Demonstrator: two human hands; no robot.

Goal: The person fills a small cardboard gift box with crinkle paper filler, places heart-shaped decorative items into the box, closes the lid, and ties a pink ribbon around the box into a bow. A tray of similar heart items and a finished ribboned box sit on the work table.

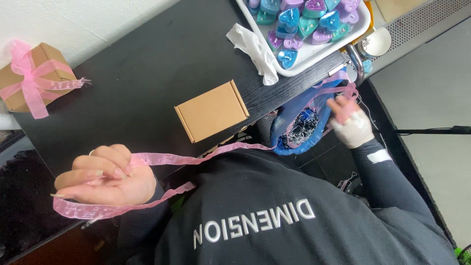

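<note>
One box (30,77) is already bowed; my left hand (105,176) and gloved right hand (352,123) grip pink ribbon (196,158), the plain kraft box (212,111) unwrapped.

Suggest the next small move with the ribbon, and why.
Probably lift the ribbon onto the desk and lay it across the plain box. The left hand and right hand each grip it, and the span between them runs below the desk edge. This box is bare, while the other box already wears a pink bow.
</note>
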